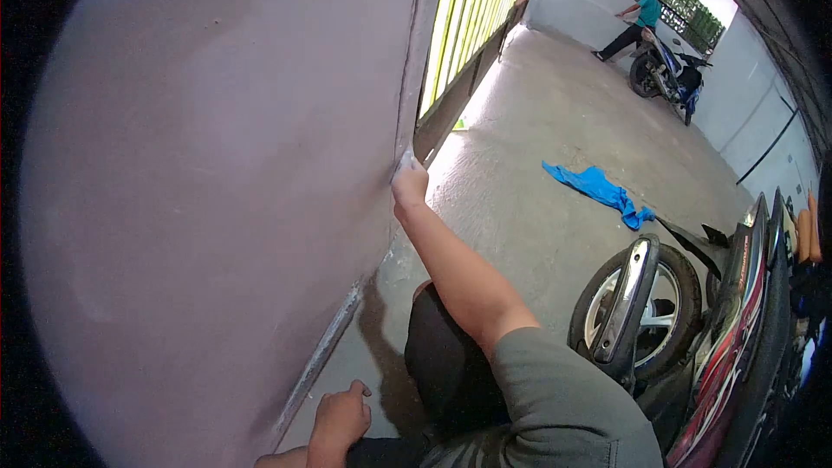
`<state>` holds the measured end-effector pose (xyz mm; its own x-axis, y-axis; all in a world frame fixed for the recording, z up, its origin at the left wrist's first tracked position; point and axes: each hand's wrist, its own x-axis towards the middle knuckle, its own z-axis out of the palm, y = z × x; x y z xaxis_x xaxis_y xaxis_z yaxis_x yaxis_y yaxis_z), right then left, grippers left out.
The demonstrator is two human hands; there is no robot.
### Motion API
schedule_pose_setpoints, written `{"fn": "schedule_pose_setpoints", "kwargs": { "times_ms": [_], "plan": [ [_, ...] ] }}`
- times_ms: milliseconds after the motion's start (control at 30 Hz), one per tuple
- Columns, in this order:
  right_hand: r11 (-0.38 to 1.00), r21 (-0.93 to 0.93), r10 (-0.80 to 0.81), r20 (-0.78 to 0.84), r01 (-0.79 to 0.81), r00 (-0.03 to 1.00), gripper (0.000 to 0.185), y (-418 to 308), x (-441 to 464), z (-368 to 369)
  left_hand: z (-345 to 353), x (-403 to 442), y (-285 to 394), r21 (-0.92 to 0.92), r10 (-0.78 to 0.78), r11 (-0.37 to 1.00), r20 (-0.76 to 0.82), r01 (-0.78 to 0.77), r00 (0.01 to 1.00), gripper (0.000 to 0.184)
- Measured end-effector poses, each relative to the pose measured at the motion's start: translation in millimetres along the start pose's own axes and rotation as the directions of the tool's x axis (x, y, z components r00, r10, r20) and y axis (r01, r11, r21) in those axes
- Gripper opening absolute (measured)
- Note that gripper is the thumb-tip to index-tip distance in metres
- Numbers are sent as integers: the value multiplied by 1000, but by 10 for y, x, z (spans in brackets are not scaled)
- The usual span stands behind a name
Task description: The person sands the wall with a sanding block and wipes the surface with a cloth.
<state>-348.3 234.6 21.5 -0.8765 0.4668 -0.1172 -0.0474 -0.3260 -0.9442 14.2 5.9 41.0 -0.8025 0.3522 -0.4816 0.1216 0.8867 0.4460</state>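
Observation:
My right hand (pixel 410 184) is at the end of an outstretched arm, closed against the vertical edge of the grey wall (pixel 234 165). A small pale thing shows at its fingertips, too small to make out. Low in the view, near the wall's foot, my left hand (pixel 341 419) is loosely curled with one digit sticking out, and nothing shows in it. It touches neither the wall nor the pale strip (pixel 319 364) along the wall's base.
A blue cloth (pixel 598 186) lies on the concrete floor (pixel 537 113). At the lower right stands a motorbike (pixel 626 299). Farther back, a person (pixel 646 13) stands by another motorbike (pixel 667 74). Yellow-green bars (pixel 472 13) rise beyond the wall edge.

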Motion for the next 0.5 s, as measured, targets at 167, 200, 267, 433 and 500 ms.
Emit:
{"fn": "schedule_pose_setpoints", "kwargs": {
  "times_ms": [167, 200, 267, 433, 500],
  "plan": [
    [985, 171, -1, 32, -4, 999, 48, 87, 40, 64, -42, 34, 18, -11, -34, 999, 26, 34, 999, 29],
    [990, 140, 0, 40, -6, 999, 47, 68, 96, 51, -15, 28, 18, -15, -20, 1000, 10, 20, 1000, 29],
    [993, 121, 3, 33, -7, 999, 47, 58, 107, -41, 43, 39, 12, -9, -8, 1000, 36, 8, 999, 29],
    [988, 118, 90, 64, -97, 994, 54, 208, 115, -8, -92, 9, 113, 56, -34, 998, 52, 31, 998, 29],
    [977, 132, 165, 41, -169, 985, 55, 202, 287, -41, -59, 15, 89, 17, -7, 1000, 7, 7, 1000, 28]
  ]
}}
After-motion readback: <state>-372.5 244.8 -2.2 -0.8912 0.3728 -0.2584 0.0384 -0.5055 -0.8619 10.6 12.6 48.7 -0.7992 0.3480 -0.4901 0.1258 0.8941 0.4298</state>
